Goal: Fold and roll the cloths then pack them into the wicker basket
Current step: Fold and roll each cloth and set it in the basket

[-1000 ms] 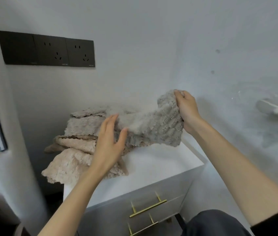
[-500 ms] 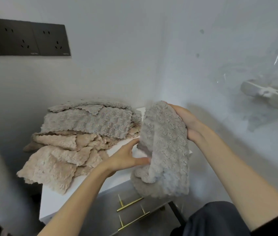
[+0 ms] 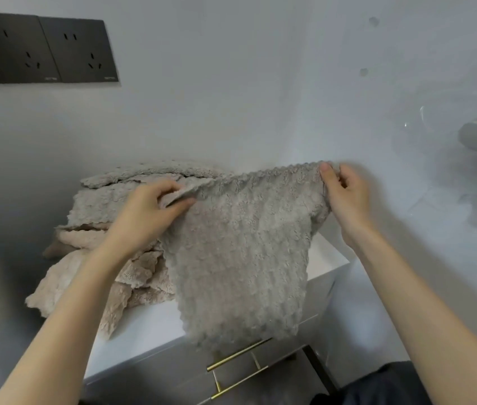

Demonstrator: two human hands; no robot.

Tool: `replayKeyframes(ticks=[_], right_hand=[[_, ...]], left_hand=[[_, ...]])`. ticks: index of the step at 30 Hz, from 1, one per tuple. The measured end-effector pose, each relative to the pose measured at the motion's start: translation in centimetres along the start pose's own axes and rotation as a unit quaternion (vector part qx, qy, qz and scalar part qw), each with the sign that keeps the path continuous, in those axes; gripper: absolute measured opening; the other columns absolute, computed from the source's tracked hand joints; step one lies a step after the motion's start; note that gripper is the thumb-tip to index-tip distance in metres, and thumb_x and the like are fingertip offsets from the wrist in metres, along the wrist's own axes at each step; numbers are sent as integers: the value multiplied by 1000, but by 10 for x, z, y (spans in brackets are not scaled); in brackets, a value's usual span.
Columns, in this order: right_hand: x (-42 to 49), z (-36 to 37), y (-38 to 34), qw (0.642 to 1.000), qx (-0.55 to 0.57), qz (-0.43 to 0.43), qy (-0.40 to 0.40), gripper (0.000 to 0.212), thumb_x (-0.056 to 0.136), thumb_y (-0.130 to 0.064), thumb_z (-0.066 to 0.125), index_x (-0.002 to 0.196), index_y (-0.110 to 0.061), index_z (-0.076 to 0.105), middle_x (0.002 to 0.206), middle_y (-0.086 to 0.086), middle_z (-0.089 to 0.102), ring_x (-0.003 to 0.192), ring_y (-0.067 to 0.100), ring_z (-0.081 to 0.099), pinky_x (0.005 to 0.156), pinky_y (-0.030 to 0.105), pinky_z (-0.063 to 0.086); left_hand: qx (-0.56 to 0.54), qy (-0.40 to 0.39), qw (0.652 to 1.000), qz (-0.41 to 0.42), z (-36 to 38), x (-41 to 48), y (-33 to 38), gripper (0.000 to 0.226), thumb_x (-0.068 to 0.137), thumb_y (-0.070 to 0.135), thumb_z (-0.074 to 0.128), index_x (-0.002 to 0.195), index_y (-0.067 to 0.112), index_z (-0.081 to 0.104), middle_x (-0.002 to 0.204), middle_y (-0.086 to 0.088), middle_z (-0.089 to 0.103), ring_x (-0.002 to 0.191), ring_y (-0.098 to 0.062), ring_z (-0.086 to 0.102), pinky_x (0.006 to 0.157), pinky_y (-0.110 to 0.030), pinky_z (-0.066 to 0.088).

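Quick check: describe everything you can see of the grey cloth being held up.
The grey cloth is fluffy, with a bumpy waffle-like texture and scalloped edges. It hangs spread out and unfolded, its top corners pinched by the left hand and right hand. Its lower end hangs over the front of the white cabinet, beside the stack of cloths.

Your left arm (image 3: 65, 302) and your right arm (image 3: 415, 296) are both bare, all the way from the wrist to the edge of the picture. Your left hand (image 3: 146, 211) and your right hand (image 3: 345, 197) are bare too. Down in the bottom right corner shows a bit of your dark grey clothing (image 3: 383, 384). It looks soft and rounded. You cannot tell which piece it is.
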State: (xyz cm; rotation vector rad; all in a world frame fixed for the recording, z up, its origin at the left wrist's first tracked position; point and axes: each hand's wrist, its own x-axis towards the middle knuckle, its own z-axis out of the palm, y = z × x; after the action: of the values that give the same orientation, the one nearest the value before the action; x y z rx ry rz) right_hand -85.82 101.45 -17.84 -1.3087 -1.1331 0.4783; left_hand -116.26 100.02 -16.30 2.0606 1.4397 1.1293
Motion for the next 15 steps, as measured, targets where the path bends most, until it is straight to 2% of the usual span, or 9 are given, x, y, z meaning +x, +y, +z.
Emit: replayKeyframes(ticks=[2, 3, 5, 7, 9, 11, 13, 14, 15], right_hand=[[2, -2, -1, 998, -30, -48, 22, 43, 93, -38, 56, 64, -11, 40, 55, -8, 34, 54, 8, 33, 55, 28, 26], [4, -3, -2, 997, -43, -60, 29, 45, 92, -40, 56, 63, -11, 37, 54, -7, 33, 53, 9, 31, 54, 29, 25], [7, -6, -6, 996, -64, -64, 19, 45, 90, -41, 56, 65, -8, 40, 57, 2, 35, 55, 15, 34, 56, 31, 26], [8, -8, -11, 998, -45, -31, -10, 44, 90, -40, 58, 68, -4, 46, 53, 3, 35, 50, 17, 32, 51, 31, 26], [8, -12, -19, 998, 35, 35, -41, 37, 92, -34, 60, 65, -12, 48, 43, -4, 36, 36, 12, 27, 39, 20, 22], [6, -17, -28, 985, 121, 92, -77, 27, 93, -31, 61, 69, -22, 51, 42, -7, 47, 28, 6, 29, 32, 13, 20], [3, -17, -34, 972, 170, 124, -101, 19, 94, -30, 59, 79, -22, 50, 51, -4, 62, 33, 7, 50, 32, 14, 34], [1, -16, -36, 964, 195, 138, -112, 17, 95, -29, 56, 83, -21, 47, 61, 1, 70, 45, 11, 64, 38, 17, 46], [-2, -14, -36, 956, 219, 148, -126, 16, 97, -27, 53, 86, -19, 45, 74, 9, 74, 62, 19, 72, 50, 23, 57]], left_hand=[[41, 67, 996, 29, -5, 3, 2, 7, 90, 24, 63, 83, 24, 66, 63, 13, 59, 57, 0, 52, 49, -14, 33], [67, 100, 992, 42, -6, 4, 3, 9, 91, 24, 62, 82, 24, 64, 60, 13, 57, 54, 0, 50, 47, -16, 31], [112, 150, 981, 53, -8, 5, 7, 10, 92, 24, 59, 87, 22, 67, 65, 8, 61, 55, -2, 52, 48, -24, 34], [116, 184, 975, 45, -6, 7, 10, 12, 93, 24, 58, 95, 22, 69, 69, 4, 66, 54, -5, 57, 49, -27, 41], [39, 187, 981, 23, -2, 8, 11, 12, 93, 20, 57, 96, 24, 68, 65, 2, 67, 46, -11, 63, 45, -23, 46], [-104, 183, 977, -12, 1, 9, 13, 14, 94, 17, 56, 94, 26, 66, 62, 0, 68, 50, -15, 68, 41, -23, 50], [-169, 199, 965, -22, 4, 11, 14, 14, 95, 17, 56, 93, 27, 65, 68, 1, 70, 59, -16, 71, 49, -26, 56], [-162, 210, 964, -16, 5, 12, 13, 12, 95, 18, 57, 94, 26, 65, 72, 3, 70, 64, -13, 71, 56, -26, 57], [-134, 221, 966, -7, 6, 13, 10, 11, 95, 19, 57, 95, 25, 65, 77, 6, 70, 69, -8, 70, 63, -25, 57]])
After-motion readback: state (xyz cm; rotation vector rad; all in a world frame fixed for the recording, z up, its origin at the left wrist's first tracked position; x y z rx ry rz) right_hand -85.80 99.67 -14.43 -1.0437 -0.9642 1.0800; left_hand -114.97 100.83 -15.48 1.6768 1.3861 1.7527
